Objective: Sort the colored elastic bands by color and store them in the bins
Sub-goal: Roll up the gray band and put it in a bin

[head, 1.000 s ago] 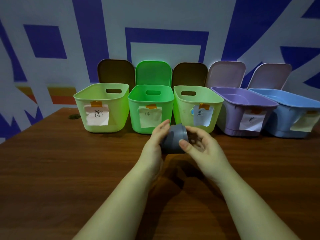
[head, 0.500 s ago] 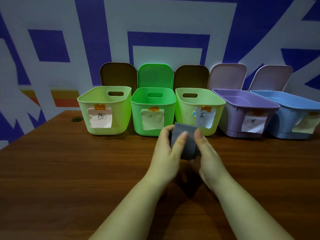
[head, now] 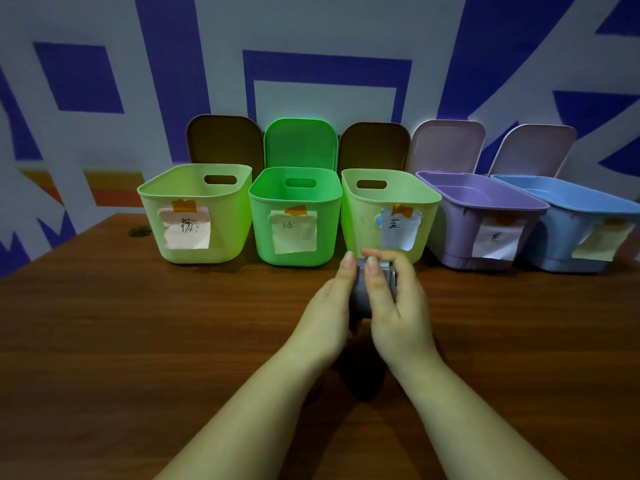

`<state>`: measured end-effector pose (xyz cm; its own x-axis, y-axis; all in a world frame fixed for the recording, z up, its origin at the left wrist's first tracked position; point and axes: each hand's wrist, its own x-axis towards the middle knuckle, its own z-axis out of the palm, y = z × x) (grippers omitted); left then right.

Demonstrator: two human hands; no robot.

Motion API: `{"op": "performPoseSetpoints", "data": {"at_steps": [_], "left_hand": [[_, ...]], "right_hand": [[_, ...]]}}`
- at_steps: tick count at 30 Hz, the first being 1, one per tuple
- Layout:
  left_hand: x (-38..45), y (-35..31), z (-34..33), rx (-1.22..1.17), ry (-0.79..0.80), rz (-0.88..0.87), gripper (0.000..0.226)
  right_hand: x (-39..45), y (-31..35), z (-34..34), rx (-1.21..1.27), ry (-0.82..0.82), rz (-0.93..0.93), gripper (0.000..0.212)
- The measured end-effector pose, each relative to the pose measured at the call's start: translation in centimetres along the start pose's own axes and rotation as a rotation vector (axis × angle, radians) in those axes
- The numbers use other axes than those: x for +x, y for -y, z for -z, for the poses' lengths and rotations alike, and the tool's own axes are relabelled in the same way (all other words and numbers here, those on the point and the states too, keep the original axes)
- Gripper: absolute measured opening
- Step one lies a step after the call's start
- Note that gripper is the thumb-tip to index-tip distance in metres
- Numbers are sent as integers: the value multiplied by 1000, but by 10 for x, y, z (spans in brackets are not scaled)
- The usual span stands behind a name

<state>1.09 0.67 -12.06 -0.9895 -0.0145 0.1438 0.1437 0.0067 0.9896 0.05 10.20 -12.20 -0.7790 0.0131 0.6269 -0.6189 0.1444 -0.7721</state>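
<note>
Both hands — left hand (head: 329, 306), right hand (head: 398, 306) — now grip the turned grey container (head: 363, 292) before five bins; no bands sorted yet.

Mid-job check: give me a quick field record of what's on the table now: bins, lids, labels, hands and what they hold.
bins: five in a row, pale green, bright green, pale green, purple, blue
lids: all open, leaning back
labels: paper note taped on each front
bands: none visible
left hand: holds grey container
right hand: grip on same container, above table
</note>
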Motion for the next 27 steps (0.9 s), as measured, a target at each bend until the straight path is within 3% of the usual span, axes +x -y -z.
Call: {"op": "performPoseSetpoints", "data": {"at_steps": [3,6,11,16,19,20,22,24,27], "left_hand": [[4,4,1,-9,-27,-49,71],[0,4,7,13,-39,-141,45],[-2,7,5,176,-5,-247,48],[-6,-7,-3,4,-24,-176,35],[-7,-18,-6,4,-137,-114,75],[-9,-22,-7,68,-171,-121,79],[-12,-31,-6,285,-262,-182,55],[-19,-47,-6,334,-323,-235,34],[-23,-74,-9,338,-322,-297,30]], "right_hand": [[1,1,1,133,75,-82,26],[4,4,1,272,58,-234,28],[7,1,-3,260,-36,-476,32],[6,9,-4,-80,-73,-233,33],[3,18,-6,-182,-58,-104,36],[2,23,-5,-208,-57,-76,37],[3,33,-3,-250,-49,-25,40],[7,48,4,-281,-10,7,43],[21,75,15,-277,58,-61,41]]}}
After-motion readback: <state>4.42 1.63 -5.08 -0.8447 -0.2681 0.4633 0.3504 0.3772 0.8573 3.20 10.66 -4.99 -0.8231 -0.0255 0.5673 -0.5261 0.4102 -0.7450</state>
